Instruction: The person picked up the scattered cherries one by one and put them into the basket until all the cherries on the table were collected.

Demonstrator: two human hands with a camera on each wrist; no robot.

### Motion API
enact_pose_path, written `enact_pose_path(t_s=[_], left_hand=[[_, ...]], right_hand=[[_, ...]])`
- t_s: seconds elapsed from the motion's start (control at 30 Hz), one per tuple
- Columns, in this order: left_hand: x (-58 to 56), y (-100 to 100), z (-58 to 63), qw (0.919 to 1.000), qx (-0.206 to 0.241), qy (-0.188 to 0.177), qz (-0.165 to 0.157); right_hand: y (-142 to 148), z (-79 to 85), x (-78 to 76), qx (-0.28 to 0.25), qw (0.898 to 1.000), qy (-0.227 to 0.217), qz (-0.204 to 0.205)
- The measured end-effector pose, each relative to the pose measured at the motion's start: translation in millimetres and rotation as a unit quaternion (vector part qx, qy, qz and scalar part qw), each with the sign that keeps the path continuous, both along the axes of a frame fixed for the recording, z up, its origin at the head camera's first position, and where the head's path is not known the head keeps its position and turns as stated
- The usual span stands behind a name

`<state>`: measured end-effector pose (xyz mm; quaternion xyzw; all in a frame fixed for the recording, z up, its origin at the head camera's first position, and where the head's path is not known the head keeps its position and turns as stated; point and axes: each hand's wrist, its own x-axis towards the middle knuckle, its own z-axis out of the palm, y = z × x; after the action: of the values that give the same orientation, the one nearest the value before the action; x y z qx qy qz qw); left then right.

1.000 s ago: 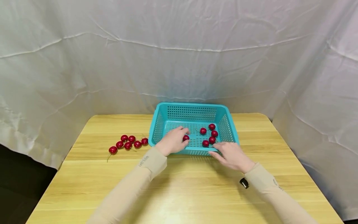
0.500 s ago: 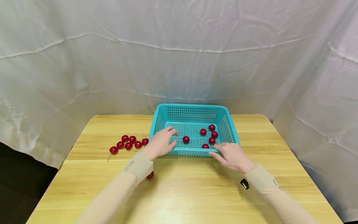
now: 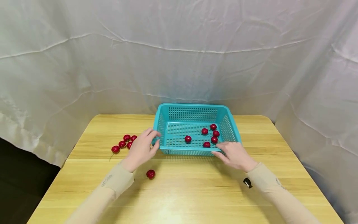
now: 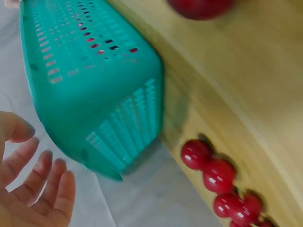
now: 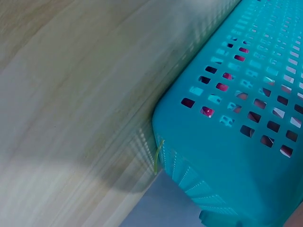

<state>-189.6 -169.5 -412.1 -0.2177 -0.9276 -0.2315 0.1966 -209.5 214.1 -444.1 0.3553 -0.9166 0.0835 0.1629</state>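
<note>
In the head view a turquoise plastic basket (image 3: pixel 193 107) has several red cherries inside, one cherry (image 3: pixel 188 139) apart from the cluster at the right. My left hand (image 3: pixel 142 150) hovers by the basket's front left corner, holding nothing; the left wrist view shows its fingers (image 4: pixel 38 175) spread and lightly bent beside the rim. My right hand (image 3: pixel 234 155) grips the front rim near the right corner, thumb outside, fingers over the inside. A single cherry (image 3: pixel 150 174) lies on the table in front of the left hand.
More loose cherries (image 3: pixel 122 144) sit on the wooden table (image 3: pixel 195 189) left of the basket, partly hidden by the left hand. A grey-white curtain (image 3: pixel 179 62) closes off the back and sides. A small black object (image 3: pixel 247 183) shows beside the right cuff.
My left hand has withdrawn from inside the basket to the left, leaving a cherry on the basket floor. The cherry at the table's front has come into sight. My right hand stays on the rim.
</note>
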Motion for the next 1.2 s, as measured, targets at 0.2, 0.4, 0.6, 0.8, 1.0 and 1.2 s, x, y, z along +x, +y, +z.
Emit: enact_pose_path(t_s=[0.2, 0.4, 0.6, 0.8, 1.0, 1.2], left_hand=[[12.3, -20.4, -1.8, 0.9999, -0.002, 0.012, -0.001], [22.9, -39.0, -10.1, 0.9968, -0.067, 0.036, -0.024], [31.9, -46.8, -17.6, 0.9839, -0.156, 0.057, -0.067], [40.7, -46.0, -21.5, 0.9720, -0.212, 0.043, -0.093], [46.0, -43.2, -28.7, 0.9666, -0.219, 0.017, -0.132], [50.2, -38.1, -36.7, 0.9623, -0.208, -0.030, -0.173]], right_hand=[[1.9, -1.7, -0.3, 0.004, 1.000, 0.006, -0.001], [2.0, -2.4, 0.0, 0.002, 1.000, 0.004, 0.000], [2.4, -2.5, 0.4, 0.003, 1.000, 0.002, -0.002], [1.9, -2.2, 0.5, 0.005, 1.000, 0.000, -0.002], [1.2, -2.1, 0.1, 0.006, 1.000, 0.002, -0.002], [0.5, -1.5, 0.4, 0.005, 1.000, 0.002, -0.002]])
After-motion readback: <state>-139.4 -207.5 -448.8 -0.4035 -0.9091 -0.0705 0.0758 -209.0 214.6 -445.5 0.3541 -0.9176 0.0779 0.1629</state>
